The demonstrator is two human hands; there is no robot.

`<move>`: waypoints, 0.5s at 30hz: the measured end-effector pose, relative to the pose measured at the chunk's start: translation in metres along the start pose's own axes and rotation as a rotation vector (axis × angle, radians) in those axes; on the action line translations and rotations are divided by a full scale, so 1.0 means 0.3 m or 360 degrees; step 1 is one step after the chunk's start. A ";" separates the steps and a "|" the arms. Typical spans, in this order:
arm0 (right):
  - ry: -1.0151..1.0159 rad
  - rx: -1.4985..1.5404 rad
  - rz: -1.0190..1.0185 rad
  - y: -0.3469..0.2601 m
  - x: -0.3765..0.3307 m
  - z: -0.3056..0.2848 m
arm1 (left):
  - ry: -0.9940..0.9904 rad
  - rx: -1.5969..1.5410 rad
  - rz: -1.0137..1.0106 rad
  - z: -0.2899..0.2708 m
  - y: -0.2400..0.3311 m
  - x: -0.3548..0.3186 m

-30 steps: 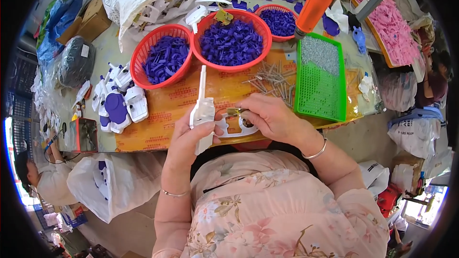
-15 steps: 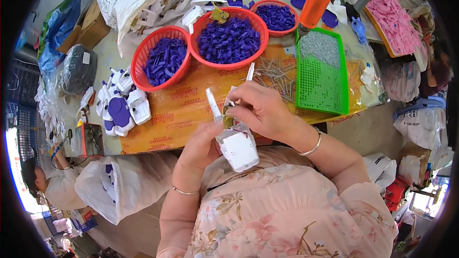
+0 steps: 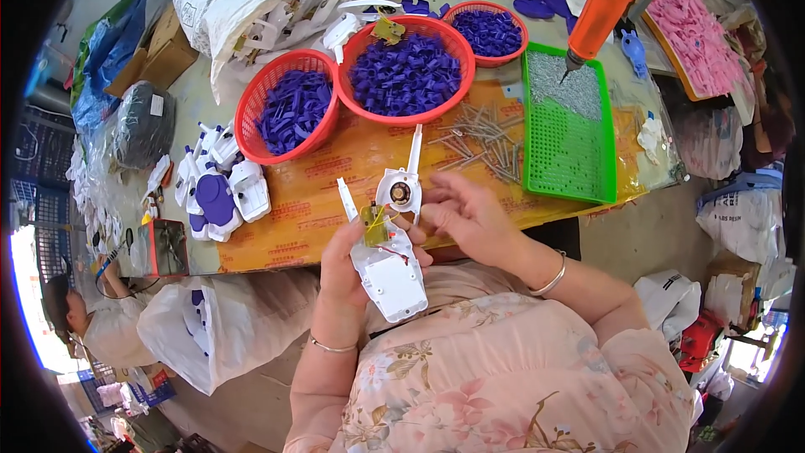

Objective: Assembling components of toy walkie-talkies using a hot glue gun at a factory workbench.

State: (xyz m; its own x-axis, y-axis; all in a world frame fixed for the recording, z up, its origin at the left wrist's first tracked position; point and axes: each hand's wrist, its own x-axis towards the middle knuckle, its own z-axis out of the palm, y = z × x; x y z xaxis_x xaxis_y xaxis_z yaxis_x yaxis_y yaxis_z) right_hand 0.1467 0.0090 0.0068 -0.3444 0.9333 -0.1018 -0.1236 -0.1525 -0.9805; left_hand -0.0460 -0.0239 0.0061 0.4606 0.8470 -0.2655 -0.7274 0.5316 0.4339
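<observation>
My left hand (image 3: 342, 262) is wrapped round a white plastic housing (image 3: 394, 287), its fingertips showing at the far side. On the housing sits a small yellowish-green circuit board (image 3: 376, 226) with thin wires. Joined or held against its upper end is a white piece with a round dark speaker-like part (image 3: 401, 194). Two narrow white prongs stick up from the pieces. My right hand (image 3: 470, 216) is just right of the round part, thumb and fingers apart, with nothing visible in it. Whether its fingertips touch the white piece is hard to tell.
Red baskets (image 3: 241, 122) of purple parts stand ahead. A green tray (image 3: 608, 189) of small screws is at right, under a hanging orange electric screwdriver (image 3: 616, 0). Long metal screws (image 3: 495, 143) lie beside it. White and purple assemblies (image 3: 216, 197) are piled left. Another person sits far left.
My right hand has drawn back from the circuit board and its fingers have spread. The housing now lies flatter, exposing the round part. The orange screwdriver has shifted right and up in view.
</observation>
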 end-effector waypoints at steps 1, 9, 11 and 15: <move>-0.0105 0.0301 0.0038 0.009 0.004 0.015 | -0.0015 0.0050 -0.0036 0.005 0.000 -0.004; 0.0123 0.0087 -0.0172 -0.032 0.010 0.025 | 0.0021 0.0296 -0.0149 0.012 0.005 -0.034; 0.0282 -0.0724 -0.0906 -0.063 0.034 -0.006 | 0.0091 0.0319 -0.0129 0.037 0.008 -0.038; 0.0246 -0.1633 -0.1502 -0.158 -0.011 -0.010 | 0.0503 0.0452 0.0369 0.087 -0.023 -0.011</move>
State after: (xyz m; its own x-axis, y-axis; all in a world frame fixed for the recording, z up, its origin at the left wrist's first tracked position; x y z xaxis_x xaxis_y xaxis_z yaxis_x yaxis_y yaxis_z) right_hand 0.1565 0.0140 0.0531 -0.4012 0.5854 0.7045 0.5010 0.7841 -0.3662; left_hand -0.0292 -0.0304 0.0263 0.0937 0.9270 -0.3633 -0.6048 0.3428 0.7188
